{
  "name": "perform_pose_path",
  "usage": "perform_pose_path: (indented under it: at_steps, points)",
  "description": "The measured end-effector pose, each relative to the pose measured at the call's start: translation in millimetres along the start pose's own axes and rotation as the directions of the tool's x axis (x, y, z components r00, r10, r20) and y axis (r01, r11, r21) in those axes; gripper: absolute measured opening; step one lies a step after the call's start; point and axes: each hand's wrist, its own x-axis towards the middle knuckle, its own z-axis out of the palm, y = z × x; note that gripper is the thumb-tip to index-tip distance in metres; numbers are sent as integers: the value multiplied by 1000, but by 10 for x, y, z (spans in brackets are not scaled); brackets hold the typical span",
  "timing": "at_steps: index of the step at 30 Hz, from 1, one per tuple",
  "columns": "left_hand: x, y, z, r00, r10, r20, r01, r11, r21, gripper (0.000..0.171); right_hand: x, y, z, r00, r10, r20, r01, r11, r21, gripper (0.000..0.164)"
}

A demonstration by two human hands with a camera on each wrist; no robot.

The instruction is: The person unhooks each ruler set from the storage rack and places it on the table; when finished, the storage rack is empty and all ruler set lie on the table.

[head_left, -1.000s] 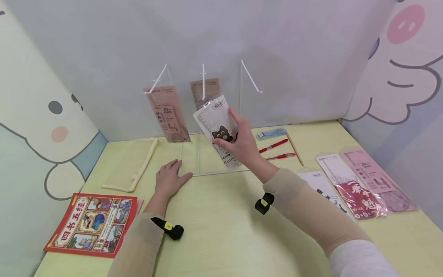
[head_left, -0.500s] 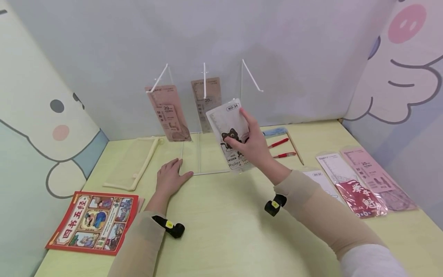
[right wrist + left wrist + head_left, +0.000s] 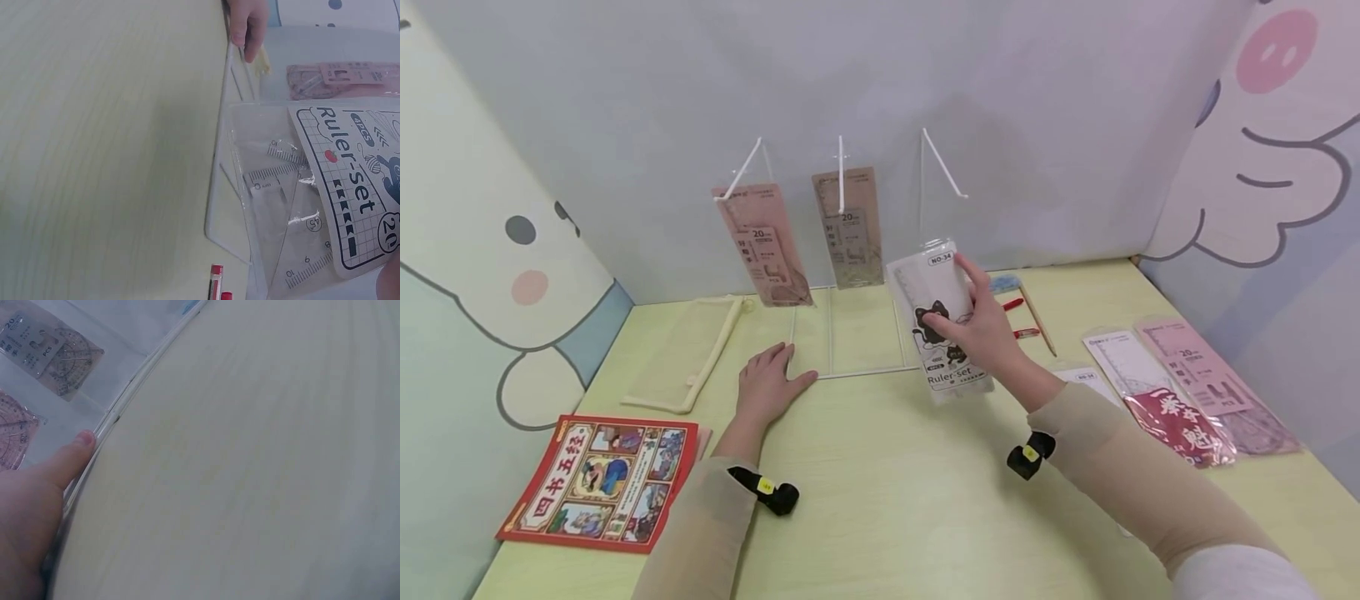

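My right hand [image 3: 992,333] pinches a clear-wrapped ruler set [image 3: 951,358], its thumb across the black cat on the front. The pack is tilted a little, below the bare right prong [image 3: 945,164] of a white wire display rack [image 3: 865,372]. Clear set squares show through its wrapper in the right wrist view, where the "Ruler-set" card [image 3: 344,187] faces the camera. My left hand [image 3: 771,390] rests on the rack's base at its front left corner; its thumb [image 3: 81,440] lies along the wire. A pink ruler pack [image 3: 765,246] hangs on the left prong, a brownish one [image 3: 852,229] on the middle prong.
At right lie a white-and-red ruler pack [image 3: 1172,400], a pink pack [image 3: 1213,375] and a partly hidden white pack [image 3: 1086,379]. Red pens [image 3: 1026,332] and a pencil [image 3: 1039,321] lie behind my right hand. A mesh pouch [image 3: 688,354] and red book [image 3: 602,483] are at left.
My right hand has carried the ruler set from in front of the middle prong rightward and down, below the right prong. The brownish pack is now uncovered. My left hand stays put.
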Motion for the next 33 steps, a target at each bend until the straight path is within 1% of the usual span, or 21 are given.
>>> perform_pose_path:
  at_steps: [4,10,16,20,24,27,33]
  points:
    - [-2,8,0,1000,-1,-2,1,1000,-7,77,-60,100,-50,1000,18,-8,-18,1000,9,92]
    - [-5,10,1,1000,5,-2,-5,1000,-10,77,-163,256,-99,1000,21,-16,-22,1000,-10,92]
    - [-8,13,-8,1000,2,2,-2,1000,-11,77,-268,377,-114,999,5,-53,-9,997,-78,92]
    - [-10,10,-8,1000,-3,3,3,1000,-11,78,-313,436,-119,997,-2,-72,-5,995,-102,93]
    - [-14,11,-11,1000,-4,2,4,1000,-12,77,-352,477,-135,996,31,-78,-40,993,-113,95]
    - [-11,9,-10,1000,-3,1,3,1000,-12,77,-385,504,-149,995,50,-85,-63,987,-147,95]
    - [-4,-7,7,1000,0,-5,0,1000,-12,79,-488,570,-162,994,57,-97,-78,972,-223,96]
